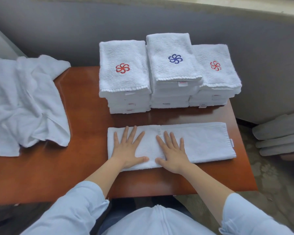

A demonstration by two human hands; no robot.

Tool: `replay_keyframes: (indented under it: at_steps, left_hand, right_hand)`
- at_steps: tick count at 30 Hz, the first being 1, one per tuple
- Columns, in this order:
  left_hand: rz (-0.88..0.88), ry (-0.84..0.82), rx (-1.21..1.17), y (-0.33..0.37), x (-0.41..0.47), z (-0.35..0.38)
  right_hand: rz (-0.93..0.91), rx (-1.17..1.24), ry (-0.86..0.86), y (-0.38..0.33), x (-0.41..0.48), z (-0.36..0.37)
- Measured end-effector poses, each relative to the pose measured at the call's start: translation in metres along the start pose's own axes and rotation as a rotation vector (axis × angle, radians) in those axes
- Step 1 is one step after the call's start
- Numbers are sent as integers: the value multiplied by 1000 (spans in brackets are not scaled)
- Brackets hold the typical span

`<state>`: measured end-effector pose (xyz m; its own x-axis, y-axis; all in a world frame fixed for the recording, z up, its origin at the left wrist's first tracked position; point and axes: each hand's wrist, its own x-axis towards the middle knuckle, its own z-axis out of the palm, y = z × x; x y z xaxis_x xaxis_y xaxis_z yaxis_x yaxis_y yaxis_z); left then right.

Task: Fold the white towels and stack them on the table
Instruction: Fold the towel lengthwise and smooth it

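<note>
Mid-fold, smoothing step: the white towel (202,143) lies as a long narrow strip on the near part of the wooden table (85,116), in front of the stacks. Left hand (127,150) and right hand (172,153) both lie flat on its left half, fingers straight and spread, pressing and gripping nothing, thumbs nearly meeting. A short seam or layer edge (160,131) shows between the hands near the far edge; can't tell if one end is already folded in. Next move, likely: pinch an end and bring it across to shorten the strip to stack size, edges aligned, then lift it onto a stack. Three folded stacks stand behind, touching side by side: left stack with red logo (124,77), middle stack with blue logo (173,65), which is the tallest, and right stack with red logo (215,73). Unfolded towels (24,102) lie heaped on the table's left side, cut off by the frame edge, count unclear. The strip shows no logo and its layer count is hidden. The small tags are unreadable. Grey folded items (282,133) at the right are cut off and unidentified.
</note>
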<state>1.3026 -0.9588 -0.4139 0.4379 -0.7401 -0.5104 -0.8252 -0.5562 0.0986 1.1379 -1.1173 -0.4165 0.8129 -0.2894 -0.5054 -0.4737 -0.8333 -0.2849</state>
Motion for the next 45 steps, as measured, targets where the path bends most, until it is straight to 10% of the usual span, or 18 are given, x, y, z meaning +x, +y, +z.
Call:
replay_keyframes:
  at_steps: [12,32,45]
  left_hand:
    - [71,-161,196,-12,-33,-41]
    - [602,-14,67,165,93,-106]
    - [509,-53,-40,247,173,-97]
  right_hand:
    - [116,64,78,-47,-31,23]
    - [927,799,616,57,-94,-9]
    - [1019,873,406,135,-73,-26]
